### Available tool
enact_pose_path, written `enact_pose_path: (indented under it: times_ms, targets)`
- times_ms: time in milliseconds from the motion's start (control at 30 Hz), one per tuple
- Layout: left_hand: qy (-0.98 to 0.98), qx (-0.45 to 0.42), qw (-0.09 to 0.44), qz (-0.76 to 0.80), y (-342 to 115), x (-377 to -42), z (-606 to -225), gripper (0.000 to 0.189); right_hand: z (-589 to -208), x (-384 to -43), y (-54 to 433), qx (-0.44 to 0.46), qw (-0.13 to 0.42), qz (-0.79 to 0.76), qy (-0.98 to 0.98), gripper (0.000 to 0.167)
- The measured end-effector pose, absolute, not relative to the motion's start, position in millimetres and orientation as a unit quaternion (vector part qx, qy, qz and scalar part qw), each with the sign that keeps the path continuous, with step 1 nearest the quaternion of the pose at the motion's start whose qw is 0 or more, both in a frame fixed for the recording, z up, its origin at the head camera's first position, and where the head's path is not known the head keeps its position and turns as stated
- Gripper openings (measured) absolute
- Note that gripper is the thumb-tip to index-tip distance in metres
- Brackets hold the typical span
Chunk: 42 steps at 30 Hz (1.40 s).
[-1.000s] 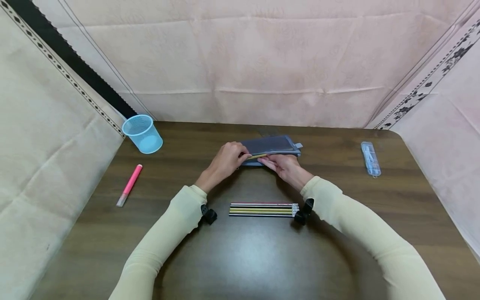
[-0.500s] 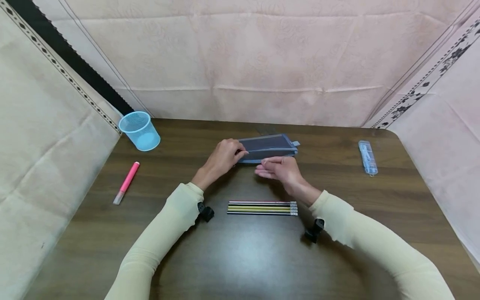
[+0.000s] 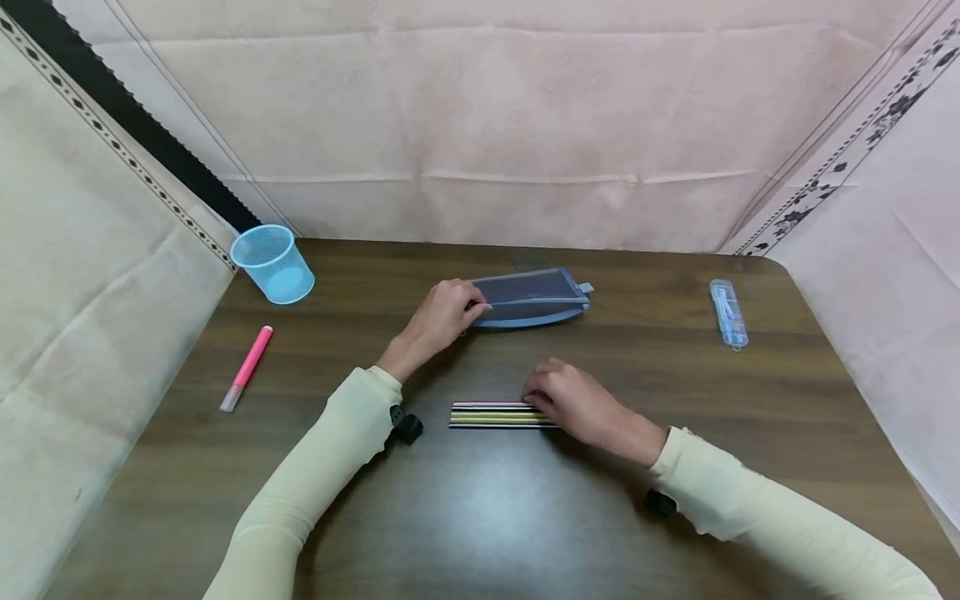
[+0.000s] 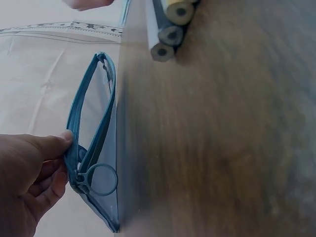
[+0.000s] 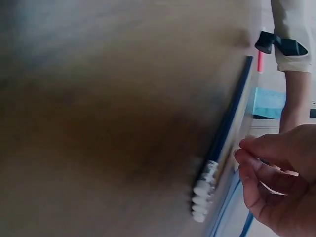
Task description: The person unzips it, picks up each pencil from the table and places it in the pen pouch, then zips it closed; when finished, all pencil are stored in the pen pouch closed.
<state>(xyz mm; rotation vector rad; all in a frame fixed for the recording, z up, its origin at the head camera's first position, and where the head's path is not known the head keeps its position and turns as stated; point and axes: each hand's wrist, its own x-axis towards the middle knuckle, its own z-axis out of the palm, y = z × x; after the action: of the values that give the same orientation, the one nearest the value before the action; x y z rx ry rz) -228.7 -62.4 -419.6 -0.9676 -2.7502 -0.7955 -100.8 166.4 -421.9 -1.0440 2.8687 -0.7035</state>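
Left fingers (image 4: 53, 146) are closed on one end of the pouch (image 3: 529, 290), presumably to steady its mouth; right fingers (image 5: 254, 190), loosely curled, empty, are held near the pencils (image 3: 493, 415).

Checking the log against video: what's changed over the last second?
The right hand let go of the yellow pencil it held at the pouch and moved back toward the person, over the row of pencils; that yellow one is out of sight. Left hand still grips the pouch's left end. Blue cup, pink marker, light-blue case: unmoved.
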Motion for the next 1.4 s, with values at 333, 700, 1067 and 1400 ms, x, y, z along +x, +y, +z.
enact_pose_path:
  times_ms: [333, 700, 1067, 1400]
  targets:
    - [-0.908, -0.315, 0.059, -0.269, -63.3, -227.6, -425.2, 0.018, -430.9, -97.4, 159.2, -0.342, -0.002, -0.205, 0.917, 0.007]
    - [-0.912, -0.306, 0.062, -0.268, -68.0, -228.8, -423.7, 0.020, -427.8, -108.0, 152.7, -0.370, -0.021, -0.123, 0.921, 0.003]
    - [-0.910, -0.305, 0.062, -0.275, -67.4, -230.4, -422.7, 0.019, -416.2, -120.0, 160.6, -0.408, 0.004, -0.192, 0.893, 0.003]
    - [-0.906, -0.318, 0.062, -0.273, -60.7, -233.0, -419.9, 0.017, -398.3, -111.5, 174.9, -0.389, 0.075, -0.405, 0.824, 0.019]
